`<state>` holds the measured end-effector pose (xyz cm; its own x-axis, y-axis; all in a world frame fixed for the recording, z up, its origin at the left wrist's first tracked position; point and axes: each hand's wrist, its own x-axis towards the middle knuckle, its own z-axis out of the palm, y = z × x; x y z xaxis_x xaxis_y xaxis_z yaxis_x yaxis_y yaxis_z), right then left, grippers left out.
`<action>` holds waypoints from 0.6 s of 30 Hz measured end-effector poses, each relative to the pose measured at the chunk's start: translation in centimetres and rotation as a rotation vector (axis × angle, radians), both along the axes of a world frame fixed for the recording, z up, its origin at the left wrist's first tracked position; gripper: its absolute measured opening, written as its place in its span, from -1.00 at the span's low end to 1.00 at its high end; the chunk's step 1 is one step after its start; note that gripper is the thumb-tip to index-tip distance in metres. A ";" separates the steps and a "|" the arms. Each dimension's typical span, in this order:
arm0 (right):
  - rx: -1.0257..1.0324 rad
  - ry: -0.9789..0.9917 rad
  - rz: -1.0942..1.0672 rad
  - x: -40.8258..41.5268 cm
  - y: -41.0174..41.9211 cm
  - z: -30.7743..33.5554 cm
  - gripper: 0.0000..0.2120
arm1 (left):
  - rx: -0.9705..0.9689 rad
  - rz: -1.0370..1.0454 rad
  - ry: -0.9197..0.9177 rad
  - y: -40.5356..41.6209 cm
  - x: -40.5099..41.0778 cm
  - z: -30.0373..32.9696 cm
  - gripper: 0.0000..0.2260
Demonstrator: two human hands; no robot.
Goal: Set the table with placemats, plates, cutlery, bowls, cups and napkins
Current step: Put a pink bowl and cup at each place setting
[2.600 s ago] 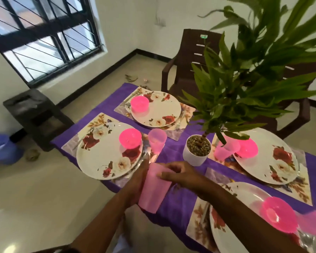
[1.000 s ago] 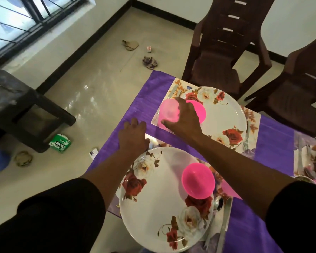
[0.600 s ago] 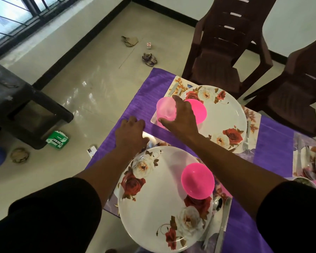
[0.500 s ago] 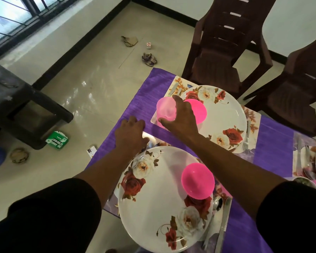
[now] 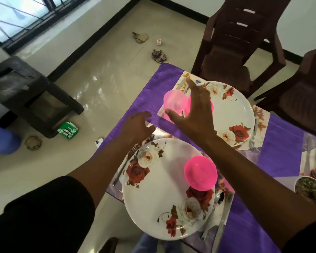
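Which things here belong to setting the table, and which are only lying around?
For the job: near plate, far plate, pink bowl, pink cup, fork, placemat.

Lying about: green carton on the floor, crumpled cloth, black stool.

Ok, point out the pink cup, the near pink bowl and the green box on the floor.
pink cup (image 5: 173, 104), head view, its side wall.
near pink bowl (image 5: 200, 172), head view, its inside.
green box (image 5: 68, 130), head view, its printed top.
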<state>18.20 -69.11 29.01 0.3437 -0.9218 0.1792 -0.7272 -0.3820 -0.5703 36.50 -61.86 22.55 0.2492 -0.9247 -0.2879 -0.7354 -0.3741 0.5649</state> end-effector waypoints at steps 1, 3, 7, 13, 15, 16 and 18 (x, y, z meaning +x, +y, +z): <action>-0.033 -0.030 0.025 -0.3 0.5 0.6 -0.04 | -0.023 0.019 0.027 0.3 -0.1 0.4 -0.56; -0.085 -0.075 0.092 -0.5 1.9 1.4 -0.07 | -0.086 0.071 0.068 2.0 -0.2 1.1 -0.58; -0.118 -0.182 0.215 -0.9 5.2 2.1 -0.28 | -0.231 0.164 0.172 7.8 -1.7 2.1 -0.65; 0.146 -0.337 0.468 -0.2 10.3 3.3 -0.89 | -0.238 0.426 0.151 20.0 -2.4 3.4 -0.75; 0.212 -0.278 0.597 -0.8 13.8 2.8 -0.90 | -0.205 0.520 0.127 26.2 -4.3 3.3 -0.79; 0.228 -0.251 0.661 -1.1 15.2 2.4 -0.90 | -0.187 0.574 0.141 28.9 -5.4 3.1 -0.82; 0.259 -0.212 0.798 -1.5 18.6 1.9 -0.88 | -0.168 0.726 0.150 34.7 -8.1 2.8 -0.85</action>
